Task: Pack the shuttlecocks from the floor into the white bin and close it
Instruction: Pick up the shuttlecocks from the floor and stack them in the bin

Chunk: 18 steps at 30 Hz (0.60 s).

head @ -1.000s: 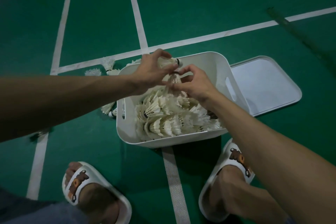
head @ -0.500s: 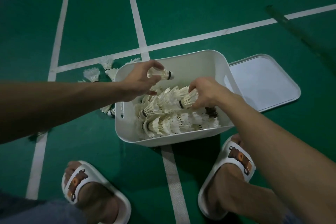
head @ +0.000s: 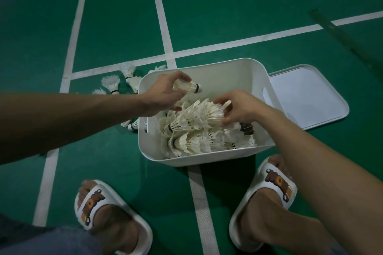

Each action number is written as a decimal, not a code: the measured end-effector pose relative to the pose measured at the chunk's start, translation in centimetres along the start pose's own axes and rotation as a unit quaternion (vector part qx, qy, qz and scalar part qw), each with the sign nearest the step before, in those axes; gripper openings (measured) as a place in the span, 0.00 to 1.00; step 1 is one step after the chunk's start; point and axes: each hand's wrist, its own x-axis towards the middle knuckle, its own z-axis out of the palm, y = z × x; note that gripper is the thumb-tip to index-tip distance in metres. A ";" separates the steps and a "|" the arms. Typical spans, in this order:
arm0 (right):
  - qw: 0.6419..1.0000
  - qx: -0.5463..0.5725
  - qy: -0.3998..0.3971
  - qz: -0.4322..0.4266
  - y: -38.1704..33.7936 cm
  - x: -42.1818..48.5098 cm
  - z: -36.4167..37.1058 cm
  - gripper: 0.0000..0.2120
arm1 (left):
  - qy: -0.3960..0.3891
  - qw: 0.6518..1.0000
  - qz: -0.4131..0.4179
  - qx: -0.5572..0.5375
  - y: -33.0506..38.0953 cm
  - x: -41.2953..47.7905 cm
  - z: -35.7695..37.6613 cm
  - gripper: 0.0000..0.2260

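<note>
- Now, left hand (head: pixel 165 94) pinches a shuttlecock (head: pixel 187 87) above the far corner of the white bin (head: pixel 207 160); axis level, cork pointing right
- right hand (head: pixel 241 108) grips a second shuttlecock (head: pixel 211 112) by its feathers, atop the pile (head: pixel 186 142) inside; floor shuttlecocks (head: pixel 110 82) lie left, nearer the left hand

The floor (head: pixel 228 6) is coloured deep green and is crossed by white lines (head: pixel 160 16); a fine woven texture is seen on the line just in front of the bin (head: pixel 207 159). The bin is plain white, as is the lid (head: pixel 306 95) on its right. The shuttlecocks (head: pixel 186 143) inside the bin are feathered in cream-white and ringed with thin black bands at the corks, as are the loose shuttlecocks (head: pixel 110 83) left of the bin. The slippers (head: pixel 277 184) in front of the bin are white, printed in orange and dark brown.
</note>
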 end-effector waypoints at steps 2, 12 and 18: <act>1.000 0.004 0.012 -0.006 -0.2 0.2 0.4 0.34 | -0.001 1.000 0.002 -0.010 0.1 -0.1 -0.1 0.15; 0.995 0.097 0.036 0.009 0.2 -0.4 -0.1 0.35 | 0.021 0.999 0.023 0.029 0.5 0.1 0.2 0.27; 0.931 0.338 0.118 0.066 1.2 -0.1 -1.1 0.27 | 0.038 0.998 0.045 -0.032 1.7 0.5 1.6 0.25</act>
